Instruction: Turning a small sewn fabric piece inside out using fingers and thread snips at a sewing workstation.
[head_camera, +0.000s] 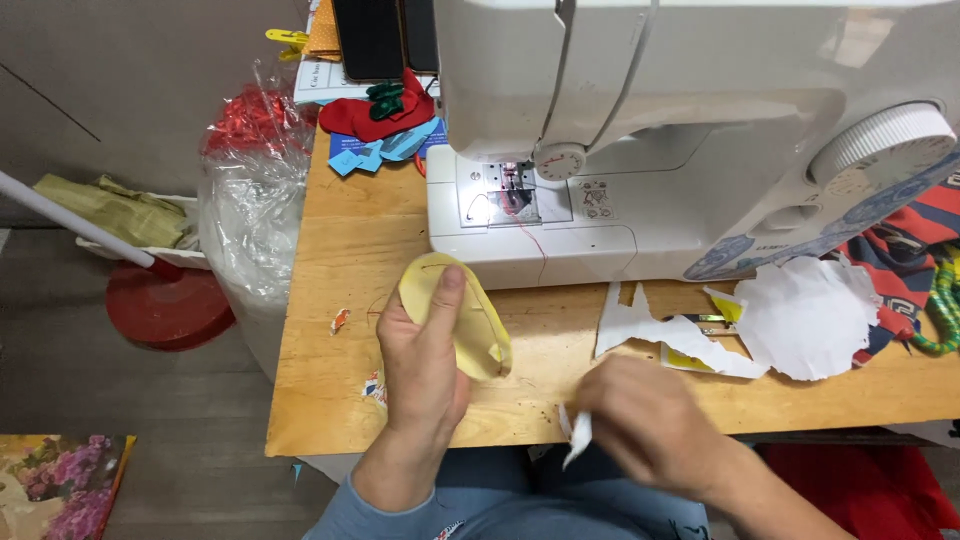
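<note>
Left hand (425, 360) pinches the yellow fabric piece (470, 320), long axis toward 11 o'clock; blurred right hand (650, 420), at 4 o'clock, grips a white scrap (578, 438) over the counter (340, 250).

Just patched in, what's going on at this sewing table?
A person sits at a wooden table in front of a white sewing machine. The left hand holds a small yellow fabric piece, thumb pressed on top. The right hand, blurred, pinches a white scrap at the table's edge. White paper cutouts lie to the right.
</note>
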